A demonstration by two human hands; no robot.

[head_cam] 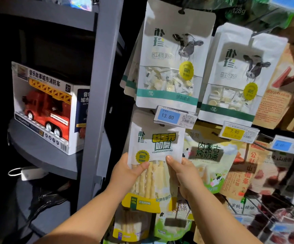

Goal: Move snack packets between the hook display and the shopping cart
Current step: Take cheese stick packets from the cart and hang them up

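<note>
A white and yellow packet of milk sticks point(157, 147) is held upright against the hook display, its top edge tucked behind a blue price tag point(168, 117). My left hand point(126, 171) grips its left edge with the thumb across the front. My right hand point(185, 175) grips its right edge the same way. Above hang white cow-print packets of milk tablets point(175, 55), with another point(237, 76) to the right. The shopping cart is out of view.
More snack packets point(207, 161) hang right of and below the held one, with wire hooks and price tags point(234, 132) sticking out. A grey upright post point(98, 95) borders the display on the left. Beyond it a boxed red toy fire truck point(45, 108) sits on a grey shelf.
</note>
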